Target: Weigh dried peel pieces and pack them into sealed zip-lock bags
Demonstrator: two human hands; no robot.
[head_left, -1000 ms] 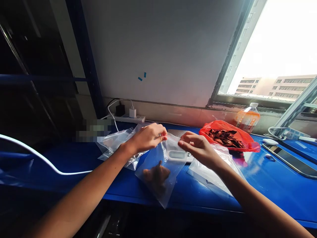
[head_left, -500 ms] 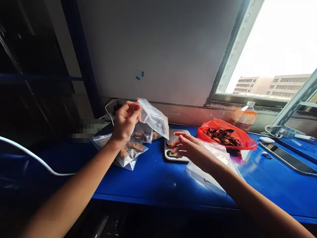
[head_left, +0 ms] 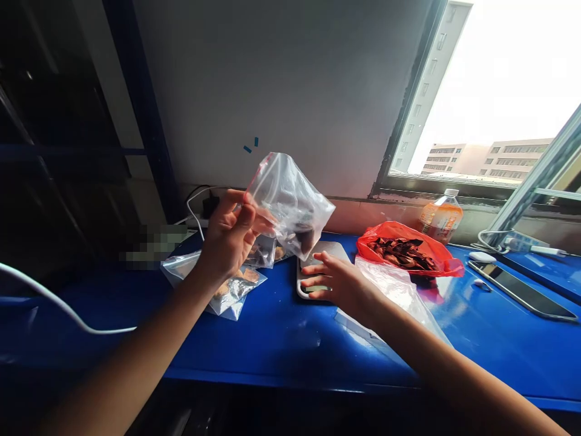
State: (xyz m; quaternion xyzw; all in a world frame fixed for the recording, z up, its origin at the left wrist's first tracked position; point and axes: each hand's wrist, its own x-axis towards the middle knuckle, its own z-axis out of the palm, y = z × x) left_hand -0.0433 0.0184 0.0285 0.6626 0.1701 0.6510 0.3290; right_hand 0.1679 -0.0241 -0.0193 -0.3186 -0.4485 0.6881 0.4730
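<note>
My left hand (head_left: 233, 233) pinches a clear zip bag (head_left: 295, 194) by its red-edged side and holds it up above the table. A dark brown piece shows at the bag's lower corner; I cannot tell if it lies inside or behind. My right hand (head_left: 347, 284) is open, fingers spread, over the front of a kitchen scale (head_left: 333, 249) and partly covering its display. Beneath my left hand lie several clear bags (head_left: 240, 293) with brown pieces in them. A stack of flat clear bags (head_left: 394, 284) lies under my right forearm.
A red plastic bag (head_left: 447, 260) of dark dried pieces (head_left: 403, 253) sits right of the scale. Behind it stands an orange drink bottle (head_left: 442, 215). Farther right are a phone (head_left: 521, 290) and a white earphone case (head_left: 482, 257). A white cable (head_left: 68, 309) crosses the left side.
The bag in my left hand has swung up and opened out, its broad face now showing. My right hand stays over the scale with its fingers spread. The view has shifted slightly.
</note>
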